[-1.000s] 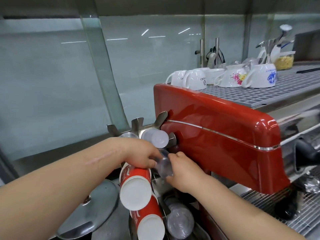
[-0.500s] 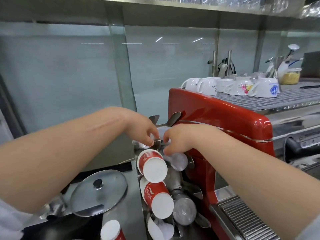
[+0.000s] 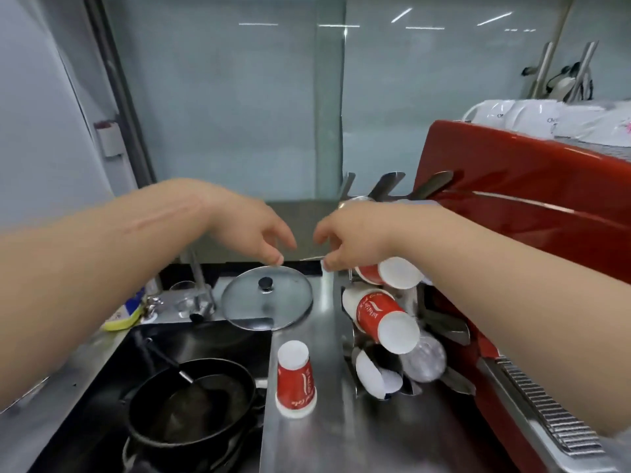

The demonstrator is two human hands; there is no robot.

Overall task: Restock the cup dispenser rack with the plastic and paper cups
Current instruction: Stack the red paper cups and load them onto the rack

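Standing at a steel desk (image 3: pixel 341 438) against a pale glass wall (image 3: pixel 239 114), a person reaches both bare arms forward over it. The red coffee machine (image 3: pixel 529 206) fills the right side, with white mugs (image 3: pixel 532 117) turned upside down on its top; I can make out at least three, blurred at the edge. A black sink (image 3: pixel 164 343) is sunk into the desk on the left and holds two dark pans (image 3: pixel 191 401), one nested in the other. A round glass lid (image 3: pixel 266 298) with a black knob lies on the sink's far rim.

The cup rack (image 3: pixel 392 189) stands on the desk hard against the machine's left face, its metal prongs sticking up behind the right wrist. It carries two red paper cups (image 3: pixel 382 319) lying tilted with their white bottoms toward us, one above the other, a white cup (image 3: pixel 375 373) lower down, and a clear plastic cup (image 3: pixel 423 360) beside that. One more red paper cup (image 3: pixel 295 380) sits upside down on the desk, just left of the rack and apart from it.

The left hand (image 3: pixel 252 230) hangs over the lid with fingers loosely curled downward, holding nothing. The right hand (image 3: pixel 351 237) is beside it, close but not touching, fingers bent down above the top red cup; motion blur hides whether it pinches anything.
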